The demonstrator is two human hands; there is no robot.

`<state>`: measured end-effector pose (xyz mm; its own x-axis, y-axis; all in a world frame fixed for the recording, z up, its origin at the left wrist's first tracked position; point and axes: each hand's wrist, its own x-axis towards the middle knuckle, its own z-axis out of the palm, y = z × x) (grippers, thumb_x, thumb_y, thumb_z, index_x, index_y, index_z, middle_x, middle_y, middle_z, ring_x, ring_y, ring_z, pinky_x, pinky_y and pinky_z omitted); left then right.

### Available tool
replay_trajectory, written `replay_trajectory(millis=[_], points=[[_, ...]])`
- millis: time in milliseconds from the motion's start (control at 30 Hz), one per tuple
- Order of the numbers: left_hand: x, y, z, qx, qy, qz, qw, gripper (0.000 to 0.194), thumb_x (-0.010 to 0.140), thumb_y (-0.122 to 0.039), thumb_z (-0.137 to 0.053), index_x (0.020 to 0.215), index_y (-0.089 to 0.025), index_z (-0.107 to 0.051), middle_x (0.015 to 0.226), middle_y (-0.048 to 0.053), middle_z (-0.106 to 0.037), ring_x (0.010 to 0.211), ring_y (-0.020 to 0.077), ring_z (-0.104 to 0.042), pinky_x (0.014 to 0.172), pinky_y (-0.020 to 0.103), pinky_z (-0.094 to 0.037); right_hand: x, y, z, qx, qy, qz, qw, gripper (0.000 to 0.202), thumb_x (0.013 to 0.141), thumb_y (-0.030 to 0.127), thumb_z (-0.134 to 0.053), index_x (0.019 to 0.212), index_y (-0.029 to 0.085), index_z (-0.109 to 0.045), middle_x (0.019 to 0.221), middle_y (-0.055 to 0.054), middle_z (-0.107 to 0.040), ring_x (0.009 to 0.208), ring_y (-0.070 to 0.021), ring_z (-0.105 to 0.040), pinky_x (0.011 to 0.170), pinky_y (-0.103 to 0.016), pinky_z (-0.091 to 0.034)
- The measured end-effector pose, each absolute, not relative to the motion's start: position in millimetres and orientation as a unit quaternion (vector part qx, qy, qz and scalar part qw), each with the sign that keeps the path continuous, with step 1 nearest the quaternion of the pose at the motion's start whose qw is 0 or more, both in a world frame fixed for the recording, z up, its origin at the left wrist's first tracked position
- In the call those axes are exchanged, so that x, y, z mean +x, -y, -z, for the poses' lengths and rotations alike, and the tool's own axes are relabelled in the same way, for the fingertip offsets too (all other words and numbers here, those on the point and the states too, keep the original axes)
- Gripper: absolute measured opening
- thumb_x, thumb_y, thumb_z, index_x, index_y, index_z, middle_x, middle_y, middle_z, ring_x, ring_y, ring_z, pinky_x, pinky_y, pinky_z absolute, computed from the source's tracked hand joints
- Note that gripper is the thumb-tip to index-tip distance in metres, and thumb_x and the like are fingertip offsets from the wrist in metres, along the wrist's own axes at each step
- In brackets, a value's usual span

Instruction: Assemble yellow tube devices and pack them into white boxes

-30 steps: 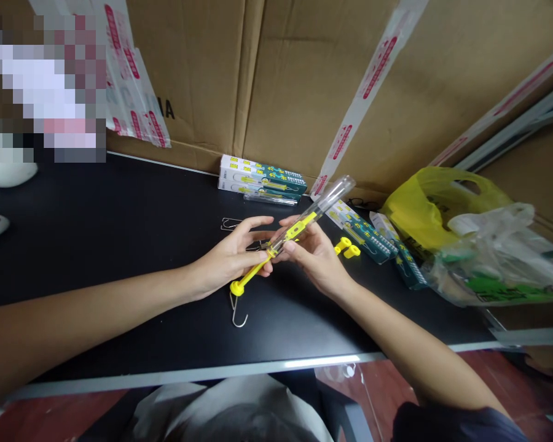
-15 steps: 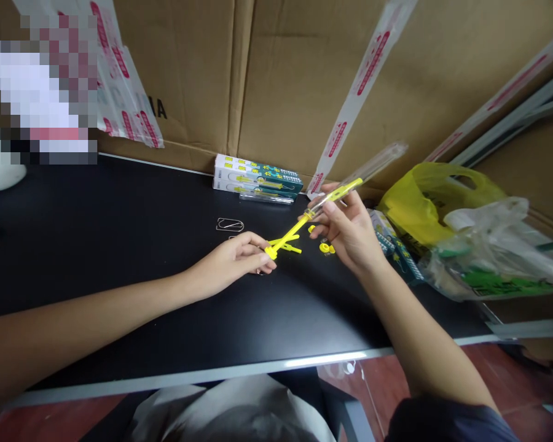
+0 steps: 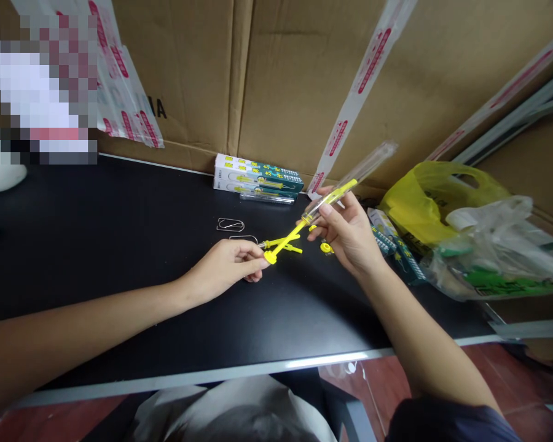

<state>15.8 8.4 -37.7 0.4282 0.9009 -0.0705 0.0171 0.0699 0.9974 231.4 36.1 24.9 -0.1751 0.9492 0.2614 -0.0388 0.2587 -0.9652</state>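
Between the thumb and fingers of my left hand (image 3: 233, 267) is the round end of a yellow plastic rod (image 3: 288, 238). The rod slants up and right, its upper part inside a clear tube (image 3: 371, 164). My right hand (image 3: 348, 230) is closed round the lower part of this tube. Behind the rod, more yellow pieces (image 3: 292, 248) lie on the black table, with metal hooks (image 3: 231, 224) to their left. Small yellow caps (image 3: 325, 248) rest under my right hand, which partly hides them.
Printed boxes (image 3: 258, 175) stand against the cardboard at the back, a clear tube (image 3: 267, 198) in front of them. More boxes (image 3: 405, 258), a yellow bag (image 3: 419, 202) and a clear bag (image 3: 498, 258) are at the right. A white object (image 3: 2, 177) sits far left.
The clear tube has shifted slightly down and left, covering more of the yellow rod. My left hand has moved slightly left, uncovering a hook and part of a yellow piece behind it.
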Motion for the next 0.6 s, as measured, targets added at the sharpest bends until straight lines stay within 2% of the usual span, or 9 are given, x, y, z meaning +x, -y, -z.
replay_trajectory(millis=[267, 433, 600], points=[[17.3, -6.5, 34.6, 0.569, -0.397, -0.366, 0.620, 0.012, 0.075, -0.024, -0.072, 0.072, -0.013, -0.067, 0.062, 0.000, -0.066, 0.059, 0.0116, -0.063, 0.063, 0.025, -0.053, 224.3, -33.8, -17.0, -0.370, 0.616, -0.492, 0.490, 0.039, 0.074, 0.039, -0.079, 0.100, 0.023, -0.055, 0.083, 0.002, -0.062, 0.075, -0.0147, -0.069, 0.050, -0.019, -0.057], [17.5, -5.8, 35.3, 0.571, -0.399, -0.368, 0.617, 0.011, 0.076, -0.024, -0.071, 0.072, -0.014, -0.067, 0.064, 0.000, -0.067, 0.060, 0.0119, -0.063, 0.064, 0.026, -0.053, 218.7, -31.0, -8.5, -0.373, 0.634, -0.480, 0.478, 0.037, 0.073, 0.039, -0.079, 0.090, 0.021, -0.052, 0.080, 0.003, -0.060, 0.067, -0.0111, -0.064, 0.049, -0.020, -0.057], [17.4, -5.7, 35.9, 0.578, -0.397, -0.365, 0.612, 0.012, 0.078, -0.022, -0.069, 0.070, -0.014, -0.065, 0.063, 0.000, -0.067, 0.060, 0.0111, -0.063, 0.063, 0.024, -0.052, 212.4, -26.0, -3.2, -0.385, 0.638, -0.487, 0.456, 0.040, 0.071, 0.040, -0.080, 0.089, 0.021, -0.050, 0.078, 0.003, -0.061, 0.064, -0.0113, -0.063, 0.047, -0.021, -0.057]])
